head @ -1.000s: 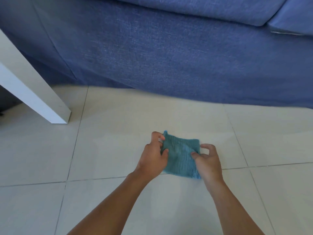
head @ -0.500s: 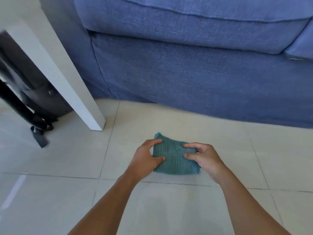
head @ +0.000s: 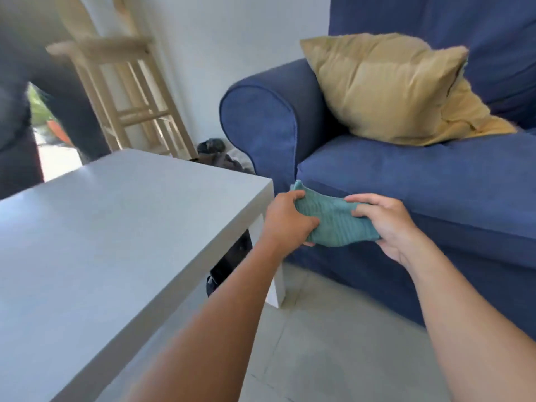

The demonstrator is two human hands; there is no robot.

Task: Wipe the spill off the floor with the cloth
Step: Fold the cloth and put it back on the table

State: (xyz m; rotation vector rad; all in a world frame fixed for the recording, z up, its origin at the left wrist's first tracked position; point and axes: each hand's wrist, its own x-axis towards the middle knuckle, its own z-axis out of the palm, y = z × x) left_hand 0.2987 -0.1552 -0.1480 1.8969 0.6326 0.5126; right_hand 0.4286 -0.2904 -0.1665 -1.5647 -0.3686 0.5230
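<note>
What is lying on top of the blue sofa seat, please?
A yellow cushion lies on the sofa seat, leaning against the armrest and backrest. A second yellow piece shows behind it; most is covered. The seat part under them is hidden.

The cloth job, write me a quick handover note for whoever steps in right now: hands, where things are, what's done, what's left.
Left hand: gripping the left end of the teal cloth.
Right hand: gripping its right end.
Cloth: folded, held in the air in front of the blue sofa, beside the white table, off the floor.
Done: unclear; no spill shows on the visible tiles.
Left: check the floor for any wet patch, wipe it if found, then put the cloth away.
</note>
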